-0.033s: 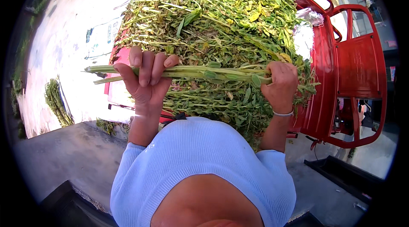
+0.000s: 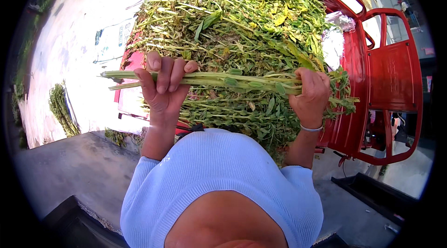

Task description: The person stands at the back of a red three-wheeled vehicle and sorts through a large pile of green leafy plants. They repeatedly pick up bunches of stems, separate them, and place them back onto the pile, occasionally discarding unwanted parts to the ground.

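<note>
A thin bundle of green plant stalks (image 2: 214,80) with plump pods lies crosswise between my two hands, above a heap of similar plants (image 2: 228,43). My left hand (image 2: 165,80) is closed around the bare cut ends, palm up with the fingers curled over. Those ends stick out past it on the left. My right hand (image 2: 310,94), with a bracelet at the wrist, makes a fist around the leafy end. Leafy tops spill out to the right of that fist.
The heap fills the bed of a red vehicle (image 2: 342,122) with a tubular red frame (image 2: 414,80) at right. A white sack (image 2: 333,45) lies by the heap's right edge. On the ground at left are a plant bundle (image 2: 63,110) and a printed sheet (image 2: 111,40). Black troughs (image 2: 372,197) stand below.
Both hands and the stalk bundle have shifted slightly to the right. The grip of each hand looks the same.
</note>
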The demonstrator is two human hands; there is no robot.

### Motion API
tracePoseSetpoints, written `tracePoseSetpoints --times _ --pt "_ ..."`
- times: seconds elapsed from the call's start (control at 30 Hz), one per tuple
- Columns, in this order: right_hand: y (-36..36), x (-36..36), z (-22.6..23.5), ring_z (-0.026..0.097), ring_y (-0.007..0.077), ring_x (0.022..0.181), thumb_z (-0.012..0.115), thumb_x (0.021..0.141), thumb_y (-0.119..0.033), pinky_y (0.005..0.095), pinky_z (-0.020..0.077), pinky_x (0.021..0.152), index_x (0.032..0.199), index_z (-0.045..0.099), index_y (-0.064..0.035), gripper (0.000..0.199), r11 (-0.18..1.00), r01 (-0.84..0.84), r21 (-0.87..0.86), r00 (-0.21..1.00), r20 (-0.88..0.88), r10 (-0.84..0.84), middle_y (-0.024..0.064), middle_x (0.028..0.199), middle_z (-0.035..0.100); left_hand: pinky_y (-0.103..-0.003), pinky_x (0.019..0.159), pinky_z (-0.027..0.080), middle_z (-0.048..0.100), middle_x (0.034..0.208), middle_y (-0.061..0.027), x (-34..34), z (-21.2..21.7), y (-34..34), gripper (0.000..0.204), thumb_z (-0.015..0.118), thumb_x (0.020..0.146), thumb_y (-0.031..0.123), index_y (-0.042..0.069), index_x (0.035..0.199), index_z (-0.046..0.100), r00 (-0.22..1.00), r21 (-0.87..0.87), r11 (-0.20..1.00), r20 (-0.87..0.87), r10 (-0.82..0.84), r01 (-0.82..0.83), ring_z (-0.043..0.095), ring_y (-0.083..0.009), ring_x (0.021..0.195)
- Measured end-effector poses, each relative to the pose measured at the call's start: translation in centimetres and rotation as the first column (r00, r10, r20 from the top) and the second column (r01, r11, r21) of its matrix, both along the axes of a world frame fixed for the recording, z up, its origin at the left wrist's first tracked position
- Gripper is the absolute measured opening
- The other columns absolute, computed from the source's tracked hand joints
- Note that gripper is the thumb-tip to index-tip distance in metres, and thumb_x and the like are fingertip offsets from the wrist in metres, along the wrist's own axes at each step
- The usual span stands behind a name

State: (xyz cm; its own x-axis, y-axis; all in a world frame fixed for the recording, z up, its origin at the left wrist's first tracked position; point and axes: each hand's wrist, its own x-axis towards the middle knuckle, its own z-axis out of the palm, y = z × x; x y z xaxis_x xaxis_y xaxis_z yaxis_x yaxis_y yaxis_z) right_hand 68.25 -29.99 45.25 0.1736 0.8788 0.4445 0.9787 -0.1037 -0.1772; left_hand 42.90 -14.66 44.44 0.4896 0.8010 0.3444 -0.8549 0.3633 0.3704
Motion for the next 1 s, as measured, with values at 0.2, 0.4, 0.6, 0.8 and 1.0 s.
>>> tracePoseSetpoints --times 0.2,0.4,0.6,0.8,1.0 --pt "4.8 4.4 -12.1 0.057 0.0300 0.081 0.071 0.059 -0.014 0.0399 0.0408 0.075 0.093 0.056 -0.0089 0.038 0.798 -0.011 -0.602 0.995 -0.088 -0.053 0.0091 0.081 0.060 -0.043 0.097 0.036 0.042 0.060 0.0017 2.8 -16.7 4.4 0.025 0.048 0.092 0.033 0.009 0.083 0.052 0.961 -0.452 0.892 -0.248 -0.120 -0.006 0.046 -0.0162 0.070" --pt "15.4 7.5 -19.9 0.057 0.0320 0.096 0.076 0.061 -0.045 0.0431 0.0467 0.082 0.109 0.057 -0.0021 0.067 0.616 -0.390 -0.685 0.819 -0.564 -0.109 0.0178 0.107 0.059 -0.043 0.098 0.036 0.044 0.061 -0.0009 2.9 -23.7 4.0 0.030 0.041 0.094 0.037 0.010 0.083 0.051 0.944 -0.700 0.699 -0.309 -0.111 -0.147 0.048 -0.0176 0.073" --pt "25.0 9.7 -25.2 0.054 0.0329 0.100 0.071 0.072 -0.027 0.0426 0.0446 0.086 0.114 0.052 -0.0050 0.051 0.866 0.208 -0.454 0.969 -0.025 -0.246 0.0148 0.106 0.057 -0.043 0.098 0.035 0.046 0.065 -0.0024 4.7 -21.1 6.6 0.031 0.041 0.094 0.036 0.008 0.088 0.051 0.952 -0.614 0.781 -0.293 -0.091 -0.115 0.049 -0.0194 0.077" --pt "23.8 13.7 -27.8 0.061 0.0295 0.080 0.064 0.079 -0.021 0.0382 0.0484 0.075 0.106 0.059 -0.0057 0.031 0.895 0.048 -0.443 0.961 -0.224 -0.163 0.0129 0.089 0.062 -0.040 0.095 0.042 0.059 0.098 -0.0078 4.2 -20.9 6.8 0.032 0.041 0.095 0.033 0.006 0.109 0.051 0.949 -0.559 0.826 -0.295 -0.110 -0.078 0.055 -0.0179 0.089" --pt "15.0 11.3 -19.1 0.058 0.0286 0.075 0.057 0.084 -0.012 0.0341 0.0475 0.067 0.105 0.061 -0.0076 0.023 0.962 -0.188 -0.198 0.857 -0.512 0.062 0.0107 0.086 0.061 -0.040 0.097 0.040 0.043 0.130 -0.0109 4.6 -18.3 6.2 0.049 0.046 0.093 0.032 0.009 0.134 0.031 0.891 -0.476 0.859 -0.451 -0.056 -0.187 0.052 -0.0197 0.101"
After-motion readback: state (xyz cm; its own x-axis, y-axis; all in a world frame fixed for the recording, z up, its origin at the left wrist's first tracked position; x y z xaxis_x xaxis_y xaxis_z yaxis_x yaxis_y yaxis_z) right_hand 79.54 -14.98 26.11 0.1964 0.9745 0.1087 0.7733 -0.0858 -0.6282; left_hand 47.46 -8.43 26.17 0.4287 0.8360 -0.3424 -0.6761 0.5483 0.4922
